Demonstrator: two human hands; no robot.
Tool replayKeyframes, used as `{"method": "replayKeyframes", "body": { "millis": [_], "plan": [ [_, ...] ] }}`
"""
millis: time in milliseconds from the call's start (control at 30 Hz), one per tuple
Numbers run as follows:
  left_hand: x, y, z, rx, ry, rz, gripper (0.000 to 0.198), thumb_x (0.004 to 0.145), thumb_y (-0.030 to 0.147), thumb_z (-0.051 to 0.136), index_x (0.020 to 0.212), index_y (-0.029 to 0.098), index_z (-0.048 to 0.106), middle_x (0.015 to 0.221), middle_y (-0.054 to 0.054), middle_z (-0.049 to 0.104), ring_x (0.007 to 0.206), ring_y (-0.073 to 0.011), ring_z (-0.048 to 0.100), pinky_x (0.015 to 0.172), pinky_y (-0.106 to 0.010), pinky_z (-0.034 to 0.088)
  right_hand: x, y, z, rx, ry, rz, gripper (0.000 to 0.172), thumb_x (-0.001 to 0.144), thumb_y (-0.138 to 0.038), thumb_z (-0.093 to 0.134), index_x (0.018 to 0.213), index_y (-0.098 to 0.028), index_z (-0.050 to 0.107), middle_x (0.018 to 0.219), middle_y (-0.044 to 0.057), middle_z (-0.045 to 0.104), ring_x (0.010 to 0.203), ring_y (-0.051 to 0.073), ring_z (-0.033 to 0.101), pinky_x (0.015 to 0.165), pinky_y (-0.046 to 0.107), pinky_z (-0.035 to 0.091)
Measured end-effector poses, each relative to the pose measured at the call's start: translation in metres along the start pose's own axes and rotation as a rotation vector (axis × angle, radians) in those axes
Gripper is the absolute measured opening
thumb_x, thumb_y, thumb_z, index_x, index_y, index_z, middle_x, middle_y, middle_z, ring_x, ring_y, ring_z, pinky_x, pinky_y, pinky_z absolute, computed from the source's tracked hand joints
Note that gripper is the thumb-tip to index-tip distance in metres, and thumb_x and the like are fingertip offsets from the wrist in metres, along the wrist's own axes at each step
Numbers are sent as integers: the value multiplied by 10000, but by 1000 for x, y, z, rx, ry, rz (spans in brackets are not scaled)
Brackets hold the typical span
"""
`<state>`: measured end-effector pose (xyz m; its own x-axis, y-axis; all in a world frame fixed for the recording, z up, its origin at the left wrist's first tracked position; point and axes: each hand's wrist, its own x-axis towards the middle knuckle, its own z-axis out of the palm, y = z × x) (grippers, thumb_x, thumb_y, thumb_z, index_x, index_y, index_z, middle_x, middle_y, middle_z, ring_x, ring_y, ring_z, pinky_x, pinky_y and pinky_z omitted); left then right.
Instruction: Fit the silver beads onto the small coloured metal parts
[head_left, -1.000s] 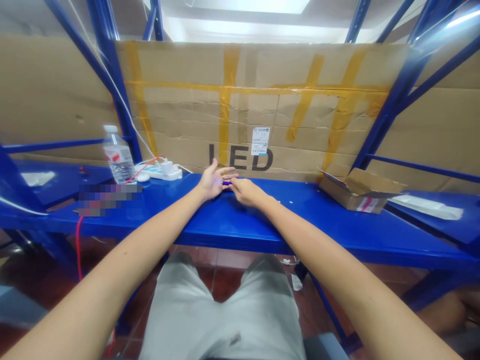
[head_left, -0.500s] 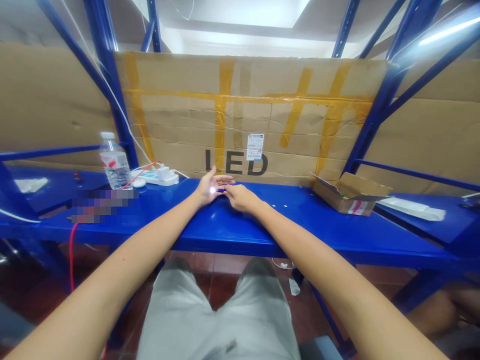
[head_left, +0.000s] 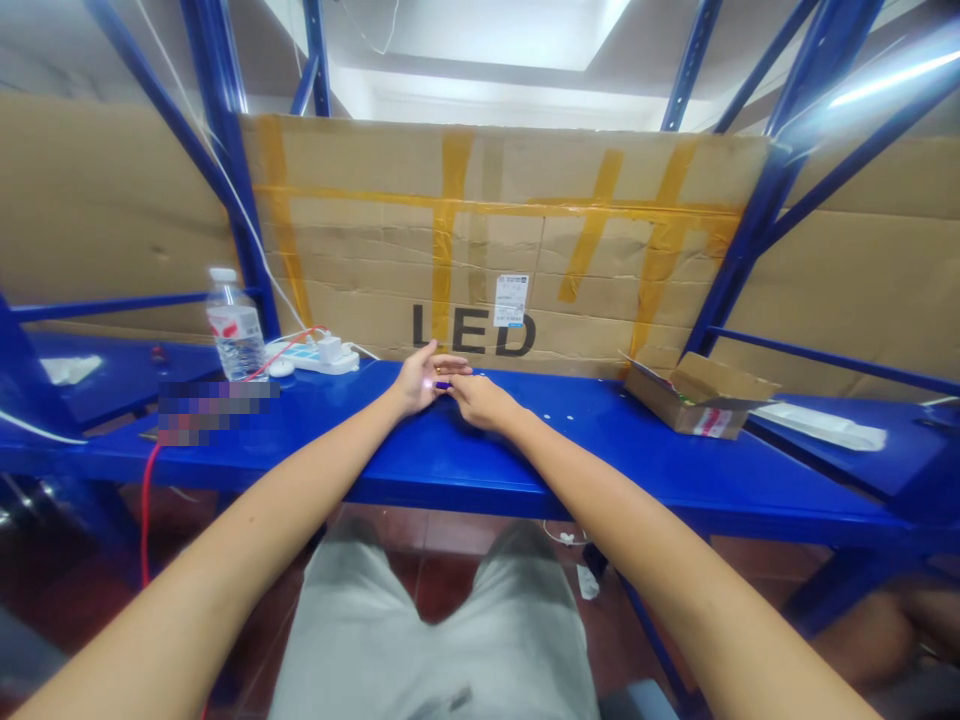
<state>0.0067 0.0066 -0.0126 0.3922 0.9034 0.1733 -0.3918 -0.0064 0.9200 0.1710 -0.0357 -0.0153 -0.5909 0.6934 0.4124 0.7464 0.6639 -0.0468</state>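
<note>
Over the blue table (head_left: 450, 465), my right hand (head_left: 481, 398) is closed around a small dark purple penlight (head_left: 443, 385). Its tip points left at my left palm, where a pinkish-white spot of light shows. My left hand (head_left: 417, 382) is open, with the thumb raised and the fingers stretched to the right behind the penlight. Most of the penlight is hidden inside my right hand. Whether its tip touches the left palm I cannot tell.
A water bottle (head_left: 235, 325) and a white power strip (head_left: 322, 355) stand at the back left, with a red cable (head_left: 145, 515) hanging over the edge. An open cardboard box (head_left: 694, 400) sits at the right. A large cardboard panel (head_left: 360, 250) marked LED stands behind the table.
The light spot on my left palm looks smaller and dimmer. Both hands keep nearly the same pose, while the whole view has shifted slightly.
</note>
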Motion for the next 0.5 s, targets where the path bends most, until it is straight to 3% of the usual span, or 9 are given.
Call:
{"method": "replayKeyframes", "body": {
  "millis": [233, 500],
  "plan": [
    [-2, 3, 1, -25, -38, -18, 693, 1005, 548, 280, 1106, 32, 732, 1004, -246, 753, 682, -202, 693, 491, -248, 466, -2, -5, -4, -12, -5, 24, 354, 1057, -259, 358, 1222, -130, 643, 1291, 177, 683, 1149, 273, 664, 954, 353, 485],
    [-1, 3, -2, -52, -56, -48, 735, 994, 592, 278, 1113, 20, 724, 1072, -271, 736, 764, -242, 715, 540, -286, 512, -1, -2, -3, -10, -3, 46, 346, 1062, -251, 364, 1209, -116, 647, 1264, 182, 692, 1128, 253, 671, 942, 333, 483]
  ]
}}
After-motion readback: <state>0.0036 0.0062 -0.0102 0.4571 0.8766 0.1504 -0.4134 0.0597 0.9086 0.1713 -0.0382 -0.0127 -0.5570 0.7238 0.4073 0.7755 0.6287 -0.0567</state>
